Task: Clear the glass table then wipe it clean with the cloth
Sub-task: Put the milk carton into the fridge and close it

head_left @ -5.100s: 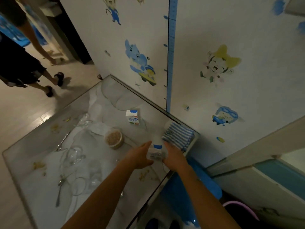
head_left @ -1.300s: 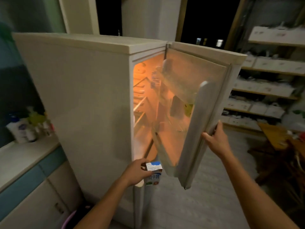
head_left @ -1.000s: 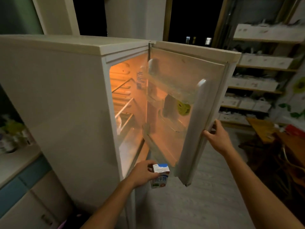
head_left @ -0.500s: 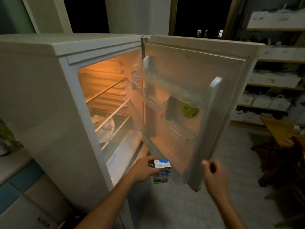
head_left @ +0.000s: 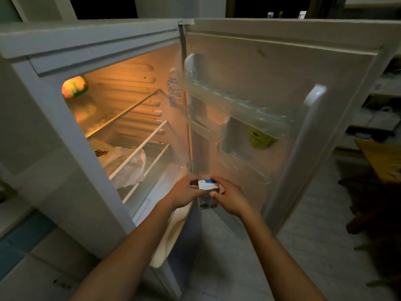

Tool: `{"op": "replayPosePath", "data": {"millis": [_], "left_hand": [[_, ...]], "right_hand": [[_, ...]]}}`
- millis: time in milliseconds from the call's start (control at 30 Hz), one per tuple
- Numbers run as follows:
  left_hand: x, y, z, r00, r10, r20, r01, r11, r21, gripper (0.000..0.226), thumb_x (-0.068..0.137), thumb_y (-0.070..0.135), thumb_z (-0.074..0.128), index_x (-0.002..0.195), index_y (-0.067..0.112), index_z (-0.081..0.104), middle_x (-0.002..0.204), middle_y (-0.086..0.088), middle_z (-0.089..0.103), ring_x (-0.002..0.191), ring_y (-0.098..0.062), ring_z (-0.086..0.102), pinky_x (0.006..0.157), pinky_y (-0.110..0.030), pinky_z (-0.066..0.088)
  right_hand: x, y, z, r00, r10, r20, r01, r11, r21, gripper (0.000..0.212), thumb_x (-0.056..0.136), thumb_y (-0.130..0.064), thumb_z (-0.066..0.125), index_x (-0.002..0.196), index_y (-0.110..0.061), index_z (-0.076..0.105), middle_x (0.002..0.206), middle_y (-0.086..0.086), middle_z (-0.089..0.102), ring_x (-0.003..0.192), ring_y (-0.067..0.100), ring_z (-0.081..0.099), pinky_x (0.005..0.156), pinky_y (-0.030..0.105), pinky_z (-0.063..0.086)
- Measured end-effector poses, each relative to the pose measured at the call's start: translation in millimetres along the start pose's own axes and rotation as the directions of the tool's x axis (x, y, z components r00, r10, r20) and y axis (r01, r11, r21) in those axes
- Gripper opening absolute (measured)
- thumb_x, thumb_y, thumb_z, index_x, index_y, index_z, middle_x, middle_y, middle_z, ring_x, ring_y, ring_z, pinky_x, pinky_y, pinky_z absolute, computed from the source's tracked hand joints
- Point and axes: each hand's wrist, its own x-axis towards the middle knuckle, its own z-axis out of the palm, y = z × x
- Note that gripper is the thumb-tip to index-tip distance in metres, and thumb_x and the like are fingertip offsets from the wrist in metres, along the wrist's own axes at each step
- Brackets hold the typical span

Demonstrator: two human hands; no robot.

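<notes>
A small white milk carton [head_left: 207, 191] with a blue top is held in front of the open fridge [head_left: 134, 118], low, near the hinge side. My left hand [head_left: 184, 193] grips the carton from the left. My right hand [head_left: 227, 197] holds it from the right, fingers curled over its top and side. The glass table and the cloth are out of view.
The fridge door [head_left: 282, 109] stands wide open to the right, with clear door shelves and a green round item [head_left: 259, 139]. A white plastic bag [head_left: 123, 161] lies on a lower wire shelf. A counter sits at the left, dark furniture at the right.
My right hand let go of the fridge door and came onto the carton. The door swung wider, and I moved closer to the fridge.
</notes>
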Motion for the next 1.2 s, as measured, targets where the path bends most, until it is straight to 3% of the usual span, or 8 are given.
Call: {"op": "replayPosePath", "data": {"millis": [133, 233, 400, 533, 633, 833, 933, 1200], "left_hand": [[35.9, -8.1, -10.8, 1.000, 0.015, 0.023, -0.013, 0.997, -0.076, 0.037, 0.077, 0.022, 0.083, 0.111, 0.015, 0.070, 0.100, 0.001, 0.075, 0.091, -0.007, 0.072, 0.082, -0.022, 0.056], [62.2, -12.3, -17.5, 0.999, 0.029, 0.024, -0.026, 0.994, -0.105, 0.036, 0.079, 0.011, 0.081, 0.112, 0.014, 0.067, 0.102, 0.001, 0.073, 0.088, 0.002, 0.069, 0.079, -0.016, 0.053], [110.6, -29.7, -18.1, 0.995, 0.100, -0.007, -0.100, 0.995, 0.014, 0.024, 0.084, 0.030, 0.075, 0.107, 0.026, 0.071, 0.100, 0.003, 0.075, 0.094, -0.009, 0.069, 0.084, -0.030, 0.052], [137.9, -45.1, -8.7, 0.993, 0.060, -0.106, -0.043, 0.986, 0.159, 0.024, 0.087, 0.021, 0.067, 0.110, 0.028, 0.071, 0.107, 0.001, 0.074, 0.098, -0.015, 0.068, 0.074, -0.020, 0.046], [150.2, -60.6, -2.8, 0.995, -0.011, -0.098, 0.037, 0.962, 0.272, 0.032, 0.092, 0.026, 0.060, 0.123, 0.027, 0.064, 0.121, -0.004, 0.069, 0.110, -0.024, 0.064, 0.084, -0.024, 0.046], [167.7, -82.7, 0.2, 0.998, -0.062, -0.026, 0.064, 0.779, 0.624, 0.039, 0.094, 0.035, 0.047, 0.132, 0.034, 0.053, 0.128, -0.004, 0.064, 0.117, -0.028, 0.059, 0.095, -0.037, 0.039], [171.2, -90.2, 4.5, 0.995, -0.095, 0.013, 0.061, 0.737, 0.673, 0.037, 0.094, 0.035, 0.046, 0.130, 0.033, 0.053, 0.127, -0.004, 0.064, 0.118, -0.028, 0.058, 0.098, -0.040, 0.033], [169.6, -97.0, 5.6, 0.989, -0.147, 0.017, 0.103, 0.764, 0.637, 0.039, 0.095, 0.033, 0.048, 0.134, 0.031, 0.050, 0.132, -0.005, 0.061, 0.123, -0.030, 0.054, 0.107, -0.049, 0.026]], "right_hand": [[33.8, 2.5, 7.8, 0.995, 0.034, -0.096, -0.036, 0.999, -0.021, 0.055, 0.089, -0.016, 0.059, 0.140, -0.029, 0.045, 0.136, -0.001, 0.055, 0.105, 0.014, 0.058, 0.062, 0.000, 0.040], [51.1, 3.5, 16.3, 0.974, 0.061, -0.219, -0.062, 0.998, 0.002, 0.052, 0.088, -0.020, 0.062, 0.138, -0.030, 0.048, 0.134, -0.005, 0.057, 0.112, 0.011, 0.056, 0.085, 0.011, 0.043], [90.8, 2.9, 36.5, 0.929, 0.180, -0.325, -0.125, 0.975, 0.183, 0.045, 0.090, -0.018, 0.060, 0.133, -0.030, 0.053, 0.114, -0.012, 0.061, 0.098, 0.008, 0.061, 0.069, 0.001, 0.040], [125.0, 13.4, 50.7, 0.918, 0.212, -0.335, -0.152, 0.969, 0.197, 0.040, 0.086, -0.015, 0.059, 0.124, -0.028, 0.054, 0.119, 0.001, 0.064, 0.108, 0.020, 0.062, 0.096, 0.038, 0.050], [139.7, 23.1, 58.8, 0.907, 0.212, -0.364, -0.152, 0.970, 0.187, 0.031, 0.081, -0.018, 0.056, 0.111, -0.026, 0.057, 0.105, 0.003, 0.065, 0.096, 0.022, 0.064, 0.086, 0.046, 0.054], [161.0, 47.9, 75.9, 0.915, 0.256, -0.313, -0.217, 0.964, 0.153, 0.015, 0.085, -0.011, 0.061, 0.094, -0.018, 0.051, 0.091, 0.006, 0.063, 0.081, 0.020, 0.061, 0.070, 0.035, 0.051], [165.1, 55.8, 81.0, 0.915, 0.282, -0.287, -0.247, 0.957, 0.153, 0.016, 0.088, -0.006, 0.059, 0.086, -0.013, 0.044, 0.083, 0.015, 0.057, 0.067, 0.018, 0.051, 0.057, 0.012, 0.038], [169.7, 62.8, 87.8, 0.915, 0.306, -0.261, -0.293, 0.952, 0.090, 0.014, 0.086, -0.009, 0.060, 0.096, -0.016, 0.051, 0.091, 0.006, 0.062, 0.079, 0.020, 0.060, 0.058, 0.021, 0.042]]}}
